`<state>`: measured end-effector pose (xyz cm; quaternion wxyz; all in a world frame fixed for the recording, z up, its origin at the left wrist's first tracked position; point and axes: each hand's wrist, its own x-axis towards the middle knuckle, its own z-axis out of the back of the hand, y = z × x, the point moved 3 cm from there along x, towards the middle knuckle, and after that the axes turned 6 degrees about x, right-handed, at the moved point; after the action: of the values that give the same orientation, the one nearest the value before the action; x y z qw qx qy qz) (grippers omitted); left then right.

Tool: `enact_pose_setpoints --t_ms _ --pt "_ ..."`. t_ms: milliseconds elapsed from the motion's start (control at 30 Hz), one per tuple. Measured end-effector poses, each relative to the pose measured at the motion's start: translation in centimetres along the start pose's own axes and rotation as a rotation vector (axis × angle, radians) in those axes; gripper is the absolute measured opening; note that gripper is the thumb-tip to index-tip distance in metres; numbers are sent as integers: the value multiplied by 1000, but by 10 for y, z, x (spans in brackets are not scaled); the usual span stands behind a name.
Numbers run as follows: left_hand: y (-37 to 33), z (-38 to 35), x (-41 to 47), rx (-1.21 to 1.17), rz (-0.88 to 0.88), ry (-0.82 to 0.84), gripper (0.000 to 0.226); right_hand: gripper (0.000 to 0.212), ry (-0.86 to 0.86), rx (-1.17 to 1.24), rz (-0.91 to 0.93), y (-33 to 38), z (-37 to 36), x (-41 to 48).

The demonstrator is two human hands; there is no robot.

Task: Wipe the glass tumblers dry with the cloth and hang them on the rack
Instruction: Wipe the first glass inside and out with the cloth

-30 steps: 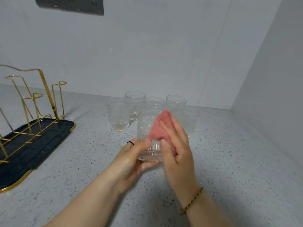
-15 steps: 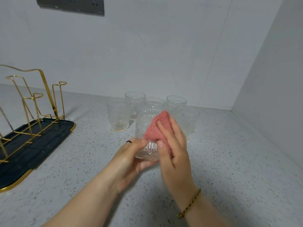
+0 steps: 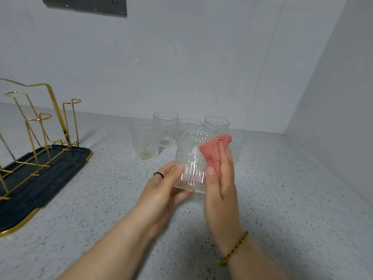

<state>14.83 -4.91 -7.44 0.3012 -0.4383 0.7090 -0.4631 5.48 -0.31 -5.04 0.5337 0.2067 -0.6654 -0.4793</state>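
Nearest the camera, two bare forearms reach forward over a grey speckled stone countertop [image 3: 292, 219]. The right wrist wears a gold and black braided bracelet [image 3: 232, 251]. The left hand [image 3: 161, 190] grips the base of a ribbed clear glass tumbler [image 3: 189, 158], with its thumb on the near side and its fingers curled underneath. A thin black ring [image 3: 158, 174] sits on one of its fingers. The tumbler is held above the countertop and leans slightly, mouth up and away from the person.

The right hand [image 3: 222, 184] lies against the right side of the tumbler with its fingers straight and together. They press a pink knitted cloth [image 3: 214, 153] flat on the glass wall, and the thumb tip rests on the glass just beside the cloth's lower edge. The cloth's top corner pokes up near the tumbler's rim.

To the left, well apart from the hands, stands a dark blue tray with a gold rim [image 3: 50, 178]. It carries a gold wire rack [image 3: 40, 126] whose pegs bear no glasses.

Behind the held tumbler, five more clear glass tumblers [image 3: 145, 140] stand upright in a close cluster on the countertop, near the white wall [image 3: 201, 57]. A grey socket panel [image 3: 86, 5] is mounted high on that wall.
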Motion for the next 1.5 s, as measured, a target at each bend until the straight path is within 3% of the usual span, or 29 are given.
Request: enact_pose_setpoints --t_ms 100,200,233,367,433,600,700,900,1067,1200,1333,1433,1500 --pt "5 -3 -3 39 29 -20 41 35 -35 78 3 -1 0 -1" --pt "9 -5 -6 68 59 -23 80 23 -44 76 40 -3 1 -1" --pt "9 -4 -6 38 64 -19 82 22 -48 63 49 -3 3 1" --pt "3 -5 -4 -128 43 55 36 23 -39 62 -34 -6 14 8" --pt "-7 -6 -6 -205 -3 109 29 16 23 115 -112 -6 11 6" --pt "-17 6 -1 -247 -27 -25 27 28 88 -12 73 -1 -7 -5" --pt "-9 0 -2 -229 3 62 26 34 19 -110 173 1 -4 -4" --pt "5 -15 -11 -163 98 207 52 28 -75 50 105 10 17 8" --pt "-8 -5 -3 -236 48 59 39 32 74 88 -23 -2 5 4" --pt "-7 6 1 -161 50 -78 16 32 148 -105 96 -10 -14 -9" --pt "-2 -2 -3 -103 39 76 18 43 39 -199 232 -4 -8 -3" --pt "2 -6 -6 -32 31 132 39 39 -76 -99 170 5 10 6" --pt "0 -7 -7 -34 17 136 36 41 -79 -31 86 4 12 8"
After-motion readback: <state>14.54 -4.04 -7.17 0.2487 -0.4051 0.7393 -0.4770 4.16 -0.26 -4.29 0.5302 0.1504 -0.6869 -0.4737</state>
